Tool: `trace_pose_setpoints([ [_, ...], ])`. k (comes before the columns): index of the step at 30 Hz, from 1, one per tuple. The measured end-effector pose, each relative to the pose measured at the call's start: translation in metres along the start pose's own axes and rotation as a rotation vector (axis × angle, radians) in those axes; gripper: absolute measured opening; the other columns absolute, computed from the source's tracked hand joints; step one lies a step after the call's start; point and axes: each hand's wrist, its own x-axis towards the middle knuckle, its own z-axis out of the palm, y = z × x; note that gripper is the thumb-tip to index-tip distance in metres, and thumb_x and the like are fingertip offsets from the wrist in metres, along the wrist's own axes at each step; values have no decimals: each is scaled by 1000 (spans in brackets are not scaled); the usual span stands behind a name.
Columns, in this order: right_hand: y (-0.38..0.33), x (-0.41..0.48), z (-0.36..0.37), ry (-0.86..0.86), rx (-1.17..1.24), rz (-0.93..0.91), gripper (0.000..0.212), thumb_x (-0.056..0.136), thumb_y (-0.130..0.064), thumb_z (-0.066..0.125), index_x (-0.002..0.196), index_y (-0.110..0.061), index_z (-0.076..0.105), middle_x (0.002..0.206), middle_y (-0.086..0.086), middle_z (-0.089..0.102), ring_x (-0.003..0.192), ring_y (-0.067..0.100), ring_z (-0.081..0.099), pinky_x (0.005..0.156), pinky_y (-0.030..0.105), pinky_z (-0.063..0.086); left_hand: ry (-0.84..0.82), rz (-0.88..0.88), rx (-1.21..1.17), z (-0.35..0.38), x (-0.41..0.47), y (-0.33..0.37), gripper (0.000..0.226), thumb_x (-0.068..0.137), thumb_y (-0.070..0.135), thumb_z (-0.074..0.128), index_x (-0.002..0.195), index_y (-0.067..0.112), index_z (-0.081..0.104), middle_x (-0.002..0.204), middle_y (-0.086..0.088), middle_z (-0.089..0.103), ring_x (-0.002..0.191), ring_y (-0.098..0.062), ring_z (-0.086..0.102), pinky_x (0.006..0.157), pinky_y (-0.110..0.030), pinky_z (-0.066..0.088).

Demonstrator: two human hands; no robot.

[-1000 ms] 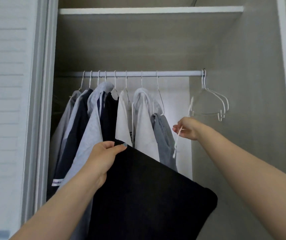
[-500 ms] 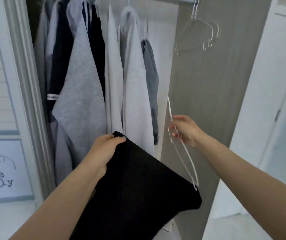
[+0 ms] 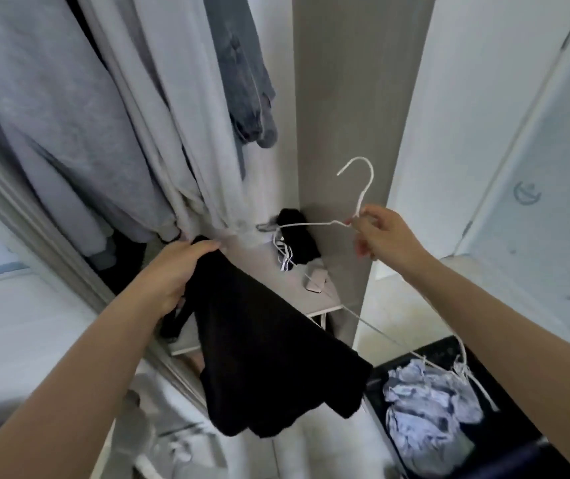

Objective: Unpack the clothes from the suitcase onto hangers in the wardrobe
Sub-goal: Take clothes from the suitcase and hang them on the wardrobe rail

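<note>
The black garment (image 3: pixel 269 347) hangs from the left hand (image 3: pixel 173 271), which grips its top edge just in front of the hanging grey clothes (image 3: pixel 52 98) and above the wardrobe's lower shelf (image 3: pixel 266 257). The right hand (image 3: pixel 383 236) pinches a white wire hanger (image 3: pixel 364 191) at its neck, hook upward, before the wardrobe side panel (image 3: pixel 352 98). Free space remains between the two hands. Compared with half a second ago the view points lower, so the suitcase (image 3: pixel 518 420) has come into sight, and both grips are unchanged. It lies open at the lower right, with crumpled pale blue clothes (image 3: pixel 428 406) inside. A black item (image 3: pixel 302 243) lies on the shelf.
</note>
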Motion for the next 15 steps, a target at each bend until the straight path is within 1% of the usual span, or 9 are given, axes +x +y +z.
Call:
trace_pose_setpoints([
  [1,15,-4,-2,-27,-12,28,17,93,-17,49,93,-3,58,68,12,65,51,20,55,46,15,38,5,-42,5,3,3,-8,28,91,28,62,110,7,64,96,-10,71,85,-20,68,63,-27,50],
  [3,58,-19,-3,-114,31,160,13,96,-13,44,88,-13,54,88,10,69,53,20,55,39,12,36,-8,-159,65,15,6,-33,34,93,28,58,119,5,60,104,-15,68,92,-25,66,70,-32,50],
  [5,104,-30,-1,-194,87,294,13,98,-13,44,87,-16,52,99,11,68,54,16,56,38,12,36,-48,-274,142,27,6,-56,34,94,28,57,119,6,60,105,-15,68,89,-23,67,71,-31,53],
  [6,128,-35,2,-212,92,348,14,98,-15,45,86,-14,52,101,12,68,52,10,56,39,11,36,-58,-315,154,32,4,-66,30,94,27,57,114,6,61,104,-14,68,83,-21,69,66,-28,55],
  [8,174,-46,11,-204,74,420,22,99,-25,46,82,-11,51,96,13,70,46,0,53,47,13,38,-50,-355,126,40,1,-81,21,94,25,56,103,8,64,93,-12,69,67,-16,69,51,-22,53],
  [10,216,-56,20,-163,87,480,27,97,-32,47,90,-6,54,89,9,72,54,8,56,59,24,41,-15,-371,92,49,-1,-90,16,93,25,54,93,11,62,76,-7,68,56,-14,65,45,-21,49],
  [12,256,-64,29,-132,100,512,23,97,-24,49,97,-3,59,82,6,71,54,12,56,57,29,42,15,-371,32,52,-1,-92,17,94,25,51,89,12,61,60,-1,67,49,-11,64,42,-18,47],
  [13,270,-67,33,-113,106,529,19,97,-20,49,97,-5,62,79,2,70,48,9,54,52,28,43,13,-370,-2,51,-1,-91,19,94,27,51,92,13,63,63,-1,69,51,-10,66,45,-18,48],
  [15,300,-72,41,-84,131,590,18,98,-14,49,100,-6,64,77,-1,69,43,7,52,46,25,45,-13,-373,-55,49,-1,-88,26,93,33,49,103,14,65,83,-3,73,64,-10,70,61,-26,50],
])
